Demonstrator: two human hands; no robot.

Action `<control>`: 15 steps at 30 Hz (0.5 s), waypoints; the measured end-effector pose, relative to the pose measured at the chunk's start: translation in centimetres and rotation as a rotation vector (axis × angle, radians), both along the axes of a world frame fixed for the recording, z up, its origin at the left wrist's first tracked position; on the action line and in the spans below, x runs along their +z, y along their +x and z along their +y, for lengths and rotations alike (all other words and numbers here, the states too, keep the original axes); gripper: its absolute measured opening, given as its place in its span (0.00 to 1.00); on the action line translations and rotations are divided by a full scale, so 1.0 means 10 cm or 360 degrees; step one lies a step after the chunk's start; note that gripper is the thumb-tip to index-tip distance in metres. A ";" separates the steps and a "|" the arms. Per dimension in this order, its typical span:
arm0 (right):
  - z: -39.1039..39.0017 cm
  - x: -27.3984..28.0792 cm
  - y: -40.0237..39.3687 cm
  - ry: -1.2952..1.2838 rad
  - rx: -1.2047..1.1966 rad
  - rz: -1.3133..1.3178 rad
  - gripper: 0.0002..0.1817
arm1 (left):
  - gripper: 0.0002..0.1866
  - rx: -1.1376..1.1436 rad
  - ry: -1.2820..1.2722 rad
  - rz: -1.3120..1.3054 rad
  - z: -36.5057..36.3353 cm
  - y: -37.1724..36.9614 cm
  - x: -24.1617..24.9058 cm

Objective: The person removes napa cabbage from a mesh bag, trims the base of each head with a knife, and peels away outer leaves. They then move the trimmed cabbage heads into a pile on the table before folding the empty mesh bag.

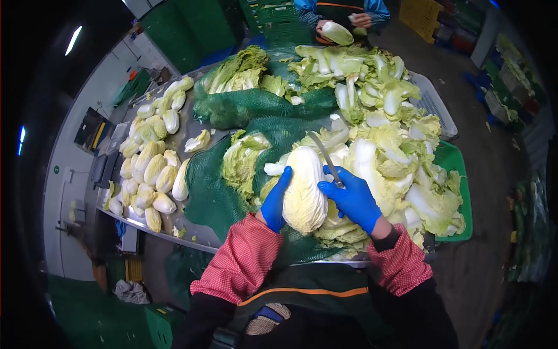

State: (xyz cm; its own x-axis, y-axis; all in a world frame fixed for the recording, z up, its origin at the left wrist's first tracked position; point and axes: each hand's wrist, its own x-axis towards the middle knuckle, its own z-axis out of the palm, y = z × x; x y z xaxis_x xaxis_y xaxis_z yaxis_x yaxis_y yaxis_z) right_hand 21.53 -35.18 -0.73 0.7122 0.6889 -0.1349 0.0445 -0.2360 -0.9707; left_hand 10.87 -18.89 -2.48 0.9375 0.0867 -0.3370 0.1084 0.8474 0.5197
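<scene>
A napa cabbage [303, 189] stands on end on the steel table [195, 231] just in front of me. My left hand [275, 199], in a blue glove, grips its left side. My right hand [352, 198], also blue-gloved, holds a knife [326, 156] by the handle; the blade points up and away, resting by the cabbage's upper right. Both sleeves are red checked. Loose cut leaves [401, 168] lie heaped right of the cabbage.
Trimmed cabbages [152, 168] lie in rows on the table's left. Green mesh netting [256, 107] covers the middle, with untrimmed heads on it. A green crate [459, 168] and a white crate [436, 107] stand at right. Another person [343, 17] holds a cabbage at the far end.
</scene>
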 end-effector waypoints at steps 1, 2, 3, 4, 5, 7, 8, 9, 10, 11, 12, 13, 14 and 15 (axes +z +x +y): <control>0.03 -0.03 0.02 -0.0018 0.0002 -0.0113 0.31 | 0.36 0.0018 0.0078 0.0001 0.01 0.01 -0.06; 0.04 -0.06 0.03 -0.0042 0.0004 -0.0222 0.31 | 0.36 0.0037 0.0148 0.0006 0.02 0.02 -0.14; 0.05 -0.07 0.04 -0.0070 0.0010 -0.0329 0.31 | 0.35 0.0081 0.0355 0.0014 0.03 0.02 -0.18; 0.05 -0.08 0.06 -0.0078 0.0056 -0.0266 0.30 | 0.35 0.0150 0.0577 -0.0031 0.02 0.02 -0.20; 0.05 -0.08 0.08 -0.0084 0.0102 -0.0205 0.29 | 0.35 0.0219 0.0802 -0.0077 0.00 0.03 -0.21; 0.07 -0.08 0.09 -0.0066 0.0114 -0.0227 0.27 | 0.35 0.0304 0.1215 -0.0133 0.00 0.05 -0.18; 0.09 -0.07 0.06 -0.0047 0.0080 -0.0305 0.27 | 0.34 0.0316 0.1398 -0.0139 0.00 0.04 -0.16; 0.09 -0.07 0.03 -0.0031 0.0043 -0.0382 0.26 | 0.34 0.0325 0.1579 -0.0143 0.00 0.03 -0.15; 0.10 -0.11 0.03 -0.0029 0.0020 -0.0431 0.26 | 0.34 0.0294 0.1633 -0.0130 -0.01 0.02 -0.13; 0.11 -0.18 0.04 -0.0026 -0.0007 -0.0483 0.26 | 0.33 0.0262 0.1686 -0.0121 -0.01 0.02 -0.10; 0.13 -0.19 0.04 -0.0024 -0.0031 -0.0536 0.25 | 0.32 0.0233 0.1738 -0.0111 -0.01 0.02 -0.09; 0.10 -0.16 0.04 -0.0006 -0.0018 -0.0382 0.26 | 0.32 0.0198 0.1534 -0.0102 0.01 0.01 -0.13; 0.07 -0.10 0.05 0.0012 -0.0003 -0.0229 0.26 | 0.32 0.0165 0.1331 -0.0093 0.05 0.01 -0.20; 0.05 -0.06 0.06 0.0031 0.0014 -0.0076 0.27 | 0.32 0.0135 0.1128 -0.0085 0.08 0.00 -0.24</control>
State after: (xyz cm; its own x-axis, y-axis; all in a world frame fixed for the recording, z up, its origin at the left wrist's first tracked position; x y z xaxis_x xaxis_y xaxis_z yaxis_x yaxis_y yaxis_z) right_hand 22.16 -34.70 -1.36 0.7112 0.6975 -0.0873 0.0931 -0.2165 -0.9718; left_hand 10.83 -18.13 -4.87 0.9315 0.3412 -0.1264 0.0162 0.3083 0.9512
